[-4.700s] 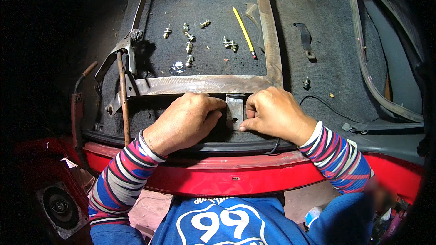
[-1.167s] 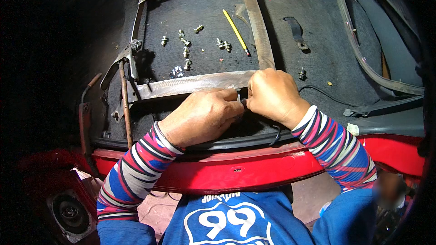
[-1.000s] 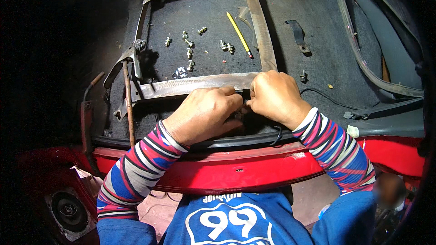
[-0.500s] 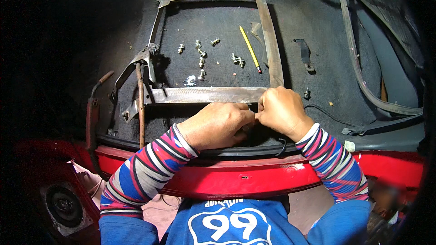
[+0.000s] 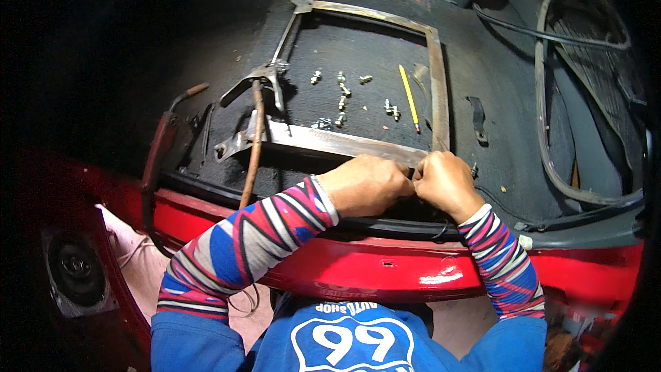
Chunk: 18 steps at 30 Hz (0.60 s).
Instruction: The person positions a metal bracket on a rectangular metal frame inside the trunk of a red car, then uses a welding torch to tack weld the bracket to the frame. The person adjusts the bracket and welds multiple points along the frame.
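Observation:
A rectangular bare-metal frame [image 5: 344, 140] lies on dark carpet, with worn brackets at its left corners. My left hand [image 5: 365, 182] is closed at the near bar's right end, its fingers curled in front of it. Beside it, my right hand [image 5: 446, 180] is also closed, at the near right corner of the frame. The knuckles almost meet; whatever the fingers pinch is hidden behind them. Inside the frame lie several small bolts with nuts [image 5: 342, 102] and a yellow pencil [image 5: 409, 96]. Another bolt [image 5: 475, 169] sits just past my right hand.
A rusty rod [image 5: 255, 148] crosses the frame's left end. Farther left stands a brown-red bent lever [image 5: 157, 148]. A dark metal strap [image 5: 477, 120] lies to the right, near a looped rubber seal [image 5: 544, 96]. The red car body edge [image 5: 365, 255] runs in front of me.
The view has turned, so the frame and small parts appear farther right and slanted. My hands have drawn slightly closer together at the same corner, both still closed.

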### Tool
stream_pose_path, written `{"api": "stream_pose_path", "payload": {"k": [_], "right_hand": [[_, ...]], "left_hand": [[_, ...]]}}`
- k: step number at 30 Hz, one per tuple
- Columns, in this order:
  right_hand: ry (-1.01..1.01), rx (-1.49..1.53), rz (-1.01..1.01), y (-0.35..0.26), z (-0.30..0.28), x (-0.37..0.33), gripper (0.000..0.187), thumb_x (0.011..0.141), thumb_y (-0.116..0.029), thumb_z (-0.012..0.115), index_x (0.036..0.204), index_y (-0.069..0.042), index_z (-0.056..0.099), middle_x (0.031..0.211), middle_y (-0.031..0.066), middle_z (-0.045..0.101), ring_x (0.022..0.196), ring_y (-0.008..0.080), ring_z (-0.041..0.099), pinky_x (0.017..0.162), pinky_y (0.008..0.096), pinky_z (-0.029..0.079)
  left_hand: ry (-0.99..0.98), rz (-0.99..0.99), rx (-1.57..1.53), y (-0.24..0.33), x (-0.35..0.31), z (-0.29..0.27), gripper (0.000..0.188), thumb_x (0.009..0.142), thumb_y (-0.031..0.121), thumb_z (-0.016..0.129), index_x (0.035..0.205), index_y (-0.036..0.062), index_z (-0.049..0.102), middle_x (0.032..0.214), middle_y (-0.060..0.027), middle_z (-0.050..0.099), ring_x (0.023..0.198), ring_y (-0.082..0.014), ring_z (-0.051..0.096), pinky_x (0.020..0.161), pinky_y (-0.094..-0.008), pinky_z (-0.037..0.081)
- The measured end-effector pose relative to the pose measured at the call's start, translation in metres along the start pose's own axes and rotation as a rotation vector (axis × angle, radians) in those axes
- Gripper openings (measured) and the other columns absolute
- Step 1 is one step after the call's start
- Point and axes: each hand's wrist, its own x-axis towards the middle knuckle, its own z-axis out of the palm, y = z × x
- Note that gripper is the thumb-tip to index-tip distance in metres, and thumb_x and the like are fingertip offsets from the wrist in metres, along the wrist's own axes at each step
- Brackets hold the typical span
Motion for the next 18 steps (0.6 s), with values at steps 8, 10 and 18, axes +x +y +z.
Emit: {"api": "stream_pose_path", "payload": {"k": [8,10,18], "right_hand": [[-0.001,-0.05,0.022,-0.0029,-0.0011,-0.0023,0.018,0.072,-0.02,0.071,0.079,-0.006,0.079,0.079,0.0244,0.071,0.076,0.0418,0.072,0.074,0.0508,0.058],[0.02,-0.115,0.019,-0.0048,-0.0002,-0.0014,0.018,0.074,-0.022,0.071,0.082,-0.009,0.081,0.079,0.023,0.071,0.077,0.04,0.073,0.074,0.0495,0.059],[-0.019,-0.132,0.057,-0.0028,0.001,-0.0002,0.017,0.075,-0.025,0.071,0.081,-0.012,0.081,0.08,0.0228,0.072,0.078,0.0403,0.073,0.074,0.0494,0.059]], "left_hand": [[0.025,-0.016,-0.028,-0.0021,0.0012,0.0053,0.017,0.079,0.011,0.07,0.094,0.0052,0.07,0.089,-0.0201,0.071,0.084,-0.042,0.07,0.074,-0.0506,0.057],[-0.01,-0.009,-0.042,-0.0014,0.0011,0.0052,0.023,0.077,0.014,0.07,0.099,0.0095,0.077,0.091,-0.0207,0.074,0.088,-0.0404,0.072,0.079,-0.049,0.059],[0.101,-0.029,0.138,0.0,0.0008,0.0101,0.014,0.084,0.015,0.065,0.087,0.0042,0.074,0.079,-0.0201,0.072,0.075,-0.0408,0.072,0.067,-0.0476,0.059]]}}
